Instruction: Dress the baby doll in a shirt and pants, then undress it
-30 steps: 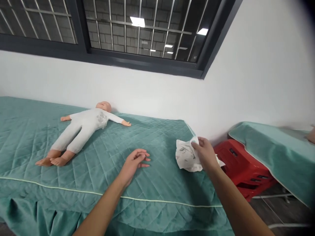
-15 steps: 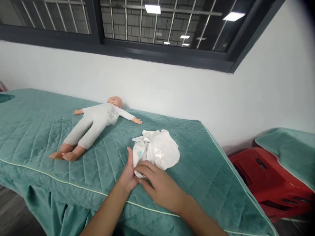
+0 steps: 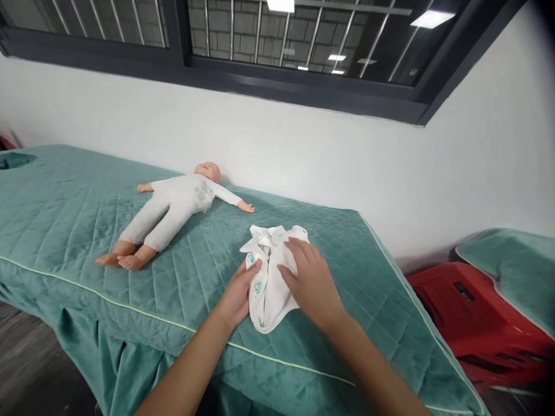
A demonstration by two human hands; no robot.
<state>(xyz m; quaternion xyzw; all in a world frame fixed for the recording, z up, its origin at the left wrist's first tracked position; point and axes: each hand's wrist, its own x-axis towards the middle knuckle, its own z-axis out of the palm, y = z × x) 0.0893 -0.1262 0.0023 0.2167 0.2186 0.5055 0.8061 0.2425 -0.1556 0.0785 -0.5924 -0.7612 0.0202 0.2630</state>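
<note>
A white, crumpled baby garment [image 3: 273, 300] with small coloured prints along one edge lies on the green quilted bed cover [image 3: 208, 289]. Its exact kind does not show through the folds. My left hand [image 3: 237, 293] holds the printed left edge, thumb on top and the other fingers underneath. Over the right side of the cloth is my right hand [image 3: 313, 283], fingers apart and partly hiding it; whether the fingertips touch it I cannot tell. Beyond, to the left, a baby doll [image 3: 176, 199] in a white suit lies on its back, arms spread.
The bed stands against a white wall [image 3: 303, 150] under a dark-framed window [image 3: 299, 84] with metal bars. To the right is a red plastic stool or chair [image 3: 472, 312], with another green cover [image 3: 511, 271] beside it.
The garment has been spread longer toward me, and more of its printed edge shows. My right hand has left the near edge and moved up and right over the cloth, fingers parting.
</note>
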